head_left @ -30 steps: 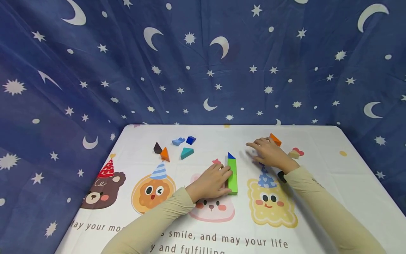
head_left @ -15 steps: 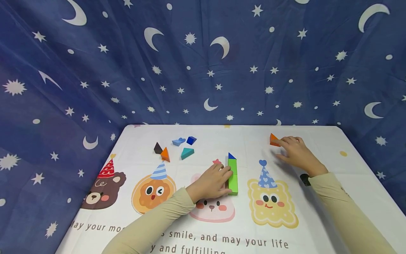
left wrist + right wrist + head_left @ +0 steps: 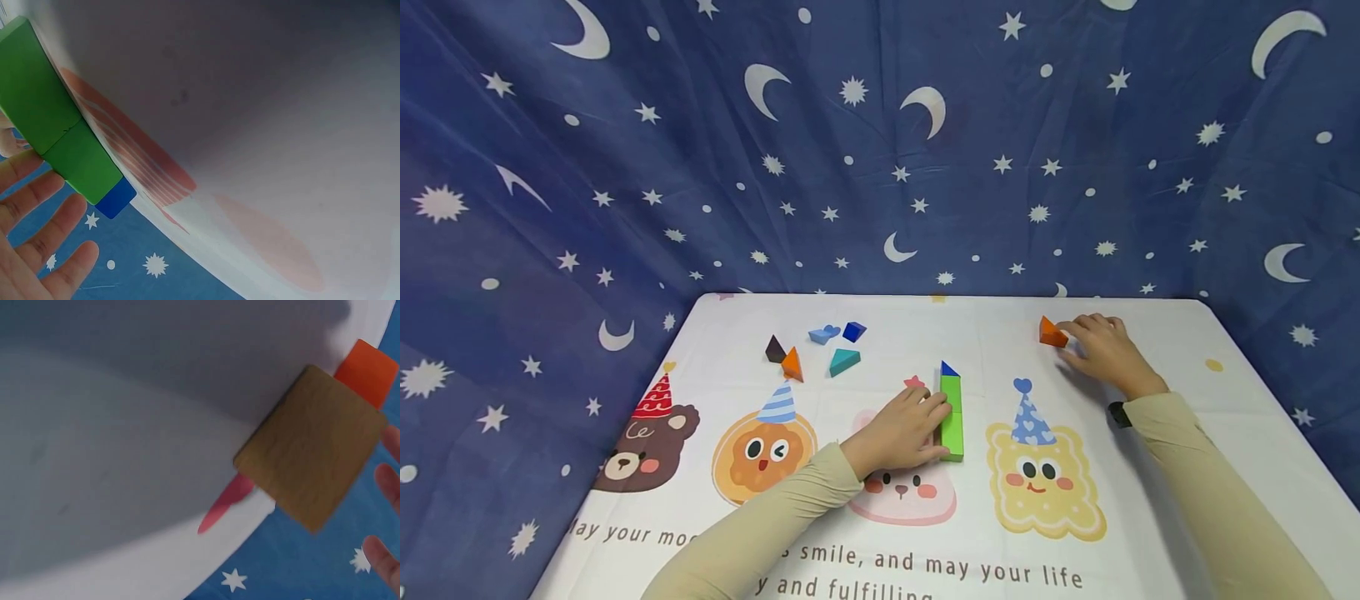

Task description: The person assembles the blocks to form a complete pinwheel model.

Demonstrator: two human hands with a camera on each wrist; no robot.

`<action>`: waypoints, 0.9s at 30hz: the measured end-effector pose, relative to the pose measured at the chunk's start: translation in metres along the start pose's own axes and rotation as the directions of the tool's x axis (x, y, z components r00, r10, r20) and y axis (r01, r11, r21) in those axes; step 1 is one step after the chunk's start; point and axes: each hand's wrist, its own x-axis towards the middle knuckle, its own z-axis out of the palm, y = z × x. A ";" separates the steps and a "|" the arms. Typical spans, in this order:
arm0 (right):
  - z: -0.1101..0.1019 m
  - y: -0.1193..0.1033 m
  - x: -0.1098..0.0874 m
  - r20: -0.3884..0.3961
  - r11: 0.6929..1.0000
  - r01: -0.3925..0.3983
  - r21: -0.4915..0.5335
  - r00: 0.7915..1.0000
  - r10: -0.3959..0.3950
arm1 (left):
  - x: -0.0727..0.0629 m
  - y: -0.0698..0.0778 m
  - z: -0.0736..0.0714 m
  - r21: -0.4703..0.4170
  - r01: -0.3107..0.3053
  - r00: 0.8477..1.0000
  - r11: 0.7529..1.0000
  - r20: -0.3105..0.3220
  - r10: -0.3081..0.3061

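My left hand [image 3: 901, 429] rests against the left side of two green blocks [image 3: 951, 408] lying end to end, a blue triangular block [image 3: 950, 369] at their far end. In the left wrist view the loosely spread fingers [image 3: 56, 225] meet the side of the green blocks [image 3: 47, 100]. My right hand [image 3: 1105, 350] reaches to an orange wedge block [image 3: 1051, 333] at the back right, a fingertip right at its side. In the right wrist view a tan wooden block [image 3: 312, 447] stands large in front of the orange block [image 3: 369, 372]; the fingers [image 3: 389, 484] are apart. The hand hides the tan block in the head view.
At the back left lie a dark wedge [image 3: 775, 350], an orange wedge [image 3: 792, 365], a teal block [image 3: 845, 362], a light blue block [image 3: 822, 336] and a dark blue block [image 3: 854, 332]. A starry blue curtain [image 3: 850, 208] rises behind the printed white tablecloth [image 3: 1150, 325].
My right hand has moved right from over the cloth to the orange wedge, which has turned slightly. The left hand has stayed on the green blocks.
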 end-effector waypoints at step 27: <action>0.017 -0.013 0.029 0.052 0.997 0.055 -0.061 0.997 -0.051 | 0.000 0.001 0.001 0.016 -0.004 1.000 1.000 -0.010 0.004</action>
